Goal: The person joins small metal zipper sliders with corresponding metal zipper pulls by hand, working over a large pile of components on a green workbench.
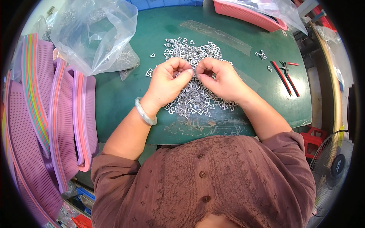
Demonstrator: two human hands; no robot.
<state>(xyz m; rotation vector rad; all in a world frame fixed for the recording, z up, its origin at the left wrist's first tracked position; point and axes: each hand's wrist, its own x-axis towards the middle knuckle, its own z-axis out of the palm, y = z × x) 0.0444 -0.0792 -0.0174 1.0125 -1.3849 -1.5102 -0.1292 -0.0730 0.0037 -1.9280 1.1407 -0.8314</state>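
My left hand [167,81] and my right hand [223,80] meet fingertip to fingertip above a pile of small silver metal buckles [192,100]. Thumb and forefinger are pinched together on each hand. Whatever sits between the fingertips is tiny and mostly hidden by them. The buckles look like little open frames, heaped loosely on a green table [121,108], with a few strays at the pile's left side. A pale bangle [145,111] circles my left wrist.
Red-handled pliers [283,66] and a thin red stick-like tool [280,76] lie at right, near several loose buckles [261,55]. A see-through plastic bag [95,41] and stacked purple baskets [62,114] stand left. A pink basket [247,17] sits far right; a fan [334,167] stands near right.
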